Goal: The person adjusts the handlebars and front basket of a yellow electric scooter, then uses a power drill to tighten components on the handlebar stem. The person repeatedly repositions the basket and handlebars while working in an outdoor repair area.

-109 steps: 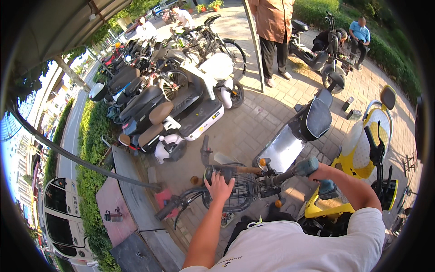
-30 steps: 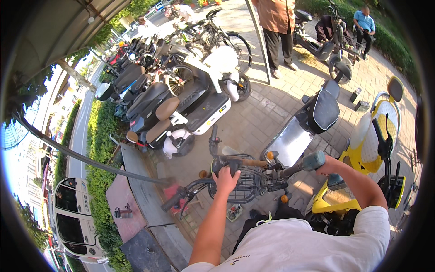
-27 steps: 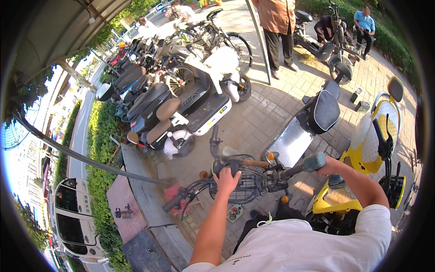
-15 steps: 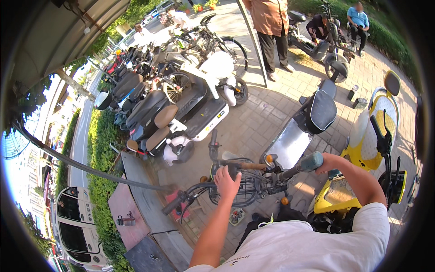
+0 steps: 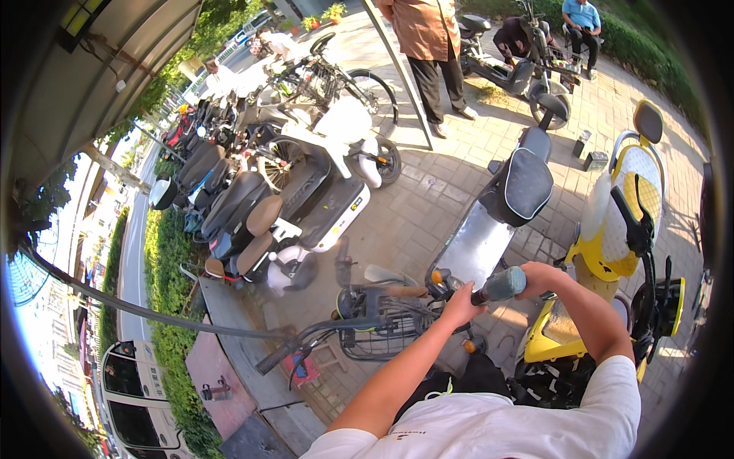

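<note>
A teal cordless power tool (image 5: 501,284) with a dark nose is in my right hand (image 5: 535,278), which wraps round its handle. My left hand (image 5: 463,306) is closed at the tool's nose; whether a small part is also between the fingers is hidden. Below and left of the hands stands an electric bike with a wire front basket (image 5: 382,336), an orange lamp (image 5: 438,277) and a black handlebar grip (image 5: 274,360). Its silver footboard (image 5: 474,241) and black seat (image 5: 525,186) stretch away beyond the tool.
A yellow scooter (image 5: 562,333) stands close on my right. Parked scooters (image 5: 252,206) crowd the left, beside a low ledge (image 5: 229,306). A metal pole (image 5: 401,73) and a standing person (image 5: 428,38) are ahead. Two small boxes (image 5: 595,161) lie on the paving.
My left hand has left the bike's front end near the basket and moved right to the tool's nose. The tool has come slightly left and lower; the whole view has shifted.
</note>
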### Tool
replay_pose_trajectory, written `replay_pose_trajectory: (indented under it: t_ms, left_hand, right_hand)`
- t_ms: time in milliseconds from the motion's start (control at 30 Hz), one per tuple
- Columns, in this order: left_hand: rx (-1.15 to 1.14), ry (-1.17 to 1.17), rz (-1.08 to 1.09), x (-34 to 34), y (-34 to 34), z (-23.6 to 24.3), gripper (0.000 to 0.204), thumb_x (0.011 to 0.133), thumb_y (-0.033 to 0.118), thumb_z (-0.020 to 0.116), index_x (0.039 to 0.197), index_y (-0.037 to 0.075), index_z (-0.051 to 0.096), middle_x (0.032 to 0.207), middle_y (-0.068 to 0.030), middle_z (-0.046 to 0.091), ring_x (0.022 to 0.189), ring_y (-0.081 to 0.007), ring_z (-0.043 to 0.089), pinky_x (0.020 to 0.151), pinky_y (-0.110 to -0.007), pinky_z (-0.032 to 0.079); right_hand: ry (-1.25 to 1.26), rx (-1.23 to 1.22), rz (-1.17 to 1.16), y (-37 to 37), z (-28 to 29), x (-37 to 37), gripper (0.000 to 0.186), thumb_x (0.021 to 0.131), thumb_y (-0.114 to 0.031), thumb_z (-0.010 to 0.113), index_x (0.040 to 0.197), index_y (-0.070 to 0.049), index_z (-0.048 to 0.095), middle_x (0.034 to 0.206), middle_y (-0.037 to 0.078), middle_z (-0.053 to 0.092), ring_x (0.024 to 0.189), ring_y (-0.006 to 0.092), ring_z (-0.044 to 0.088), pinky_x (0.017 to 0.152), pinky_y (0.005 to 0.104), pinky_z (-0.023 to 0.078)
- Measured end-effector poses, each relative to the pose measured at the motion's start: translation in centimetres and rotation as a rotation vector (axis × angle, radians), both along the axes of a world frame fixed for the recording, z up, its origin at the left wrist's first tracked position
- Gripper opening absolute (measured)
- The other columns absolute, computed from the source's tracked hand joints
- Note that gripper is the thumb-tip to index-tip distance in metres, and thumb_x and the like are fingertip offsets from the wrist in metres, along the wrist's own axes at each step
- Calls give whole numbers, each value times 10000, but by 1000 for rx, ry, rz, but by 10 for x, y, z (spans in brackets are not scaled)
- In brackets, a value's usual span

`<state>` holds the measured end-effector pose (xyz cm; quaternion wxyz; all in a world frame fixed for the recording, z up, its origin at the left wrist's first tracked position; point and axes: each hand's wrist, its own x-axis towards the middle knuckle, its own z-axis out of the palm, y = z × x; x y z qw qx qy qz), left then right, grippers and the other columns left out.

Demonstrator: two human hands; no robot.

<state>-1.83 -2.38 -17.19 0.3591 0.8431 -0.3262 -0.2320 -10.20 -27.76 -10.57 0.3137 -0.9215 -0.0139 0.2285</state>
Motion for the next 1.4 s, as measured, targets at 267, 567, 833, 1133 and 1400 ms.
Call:
replay_pose_trajectory:
  t_ms: [267, 567, 833, 1133, 1400]
  left_hand:
    - [-19, -11, -144, 6, 0, -4, 430, 756, 200, 775, 1112, 24, 610, 958, -170, 648, 947, -361, 576, 836, -433, 475]
    - [-344, -134, -116, -12, -7, 103, 379, 772, 258, 789, 1037, 42, 624, 956, -126, 634, 913, -340, 546, 830, -415, 450]
    - [-302, 297, 542, -105, 176, 105, 376, 766, 179, 820, 1060, 33, 635, 1050, -108, 599, 987, -248, 594, 875, -374, 478]
    - [43, 195, 776, -242, 363, -12, 400, 776, 184, 810, 1093, 20, 630, 1068, -108, 653, 989, -231, 631, 878, -358, 489]
    - [197, 102, 1303, -382, 461, -147, 509, 747, 294, 820, 1150, 48, 630, 1117, -198, 545, 1079, -392, 525, 907, -458, 455]
  right_hand:
    - [-15, 33, -52, 1, 31, 1, 379, 626, -306, 786, 899, -56, 702, 872, 171, 708, 846, 371, 666, 759, 429, 539]
    - [-444, 386, -87, -47, 109, -51, 464, 622, -159, 883, 1036, -61, 695, 960, 104, 714, 835, 266, 661, 775, 356, 522]
    - [-657, 866, -173, 52, 63, -102, 465, 656, -98, 886, 1081, -58, 701, 1006, 73, 724, 858, 206, 660, 792, 336, 520]
    - [-5, 366, 211, 287, -6, -87, 416, 680, -230, 794, 1044, -64, 683, 958, 173, 704, 911, 391, 650, 811, 436, 528]
    - [338, 100, 253, 470, -180, -143, 464, 734, -269, 730, 1136, -52, 649, 1036, 197, 698, 1007, 388, 648, 853, 448, 529]
